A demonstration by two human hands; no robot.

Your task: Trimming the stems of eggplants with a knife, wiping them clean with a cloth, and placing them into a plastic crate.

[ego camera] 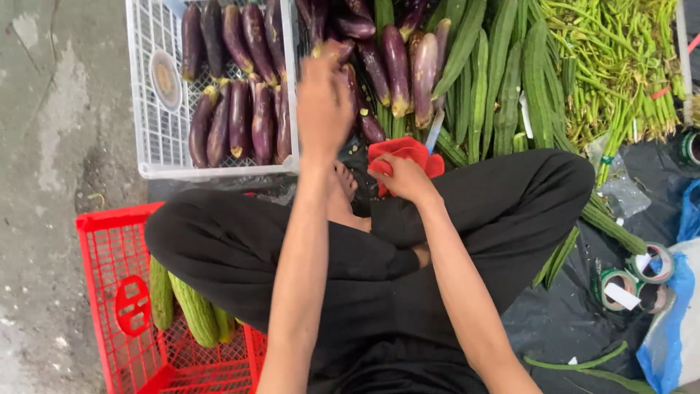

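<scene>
I sit cross-legged in black trousers on the ground. My left hand [323, 102] is stretched forward and closed round a purple eggplant [340, 49] at the edge of a loose pile of eggplants [397, 62]. My right hand [405, 179] rests above my knee and grips a red cloth [402, 149]. A pale knife blade [435, 130] sticks out just beyond the cloth; I cannot tell whether my hand holds it. A bare foot [344, 182] shows between my two arms.
A white crate [157, 138] at the upper left holds several eggplants. A red crate [109, 248] at the lower left holds green gourds [195, 310]. Ridged green gourds [503, 73] and thin green stalks [620, 66] lie ahead right. Tape rolls [634, 281] sit on black sheeting.
</scene>
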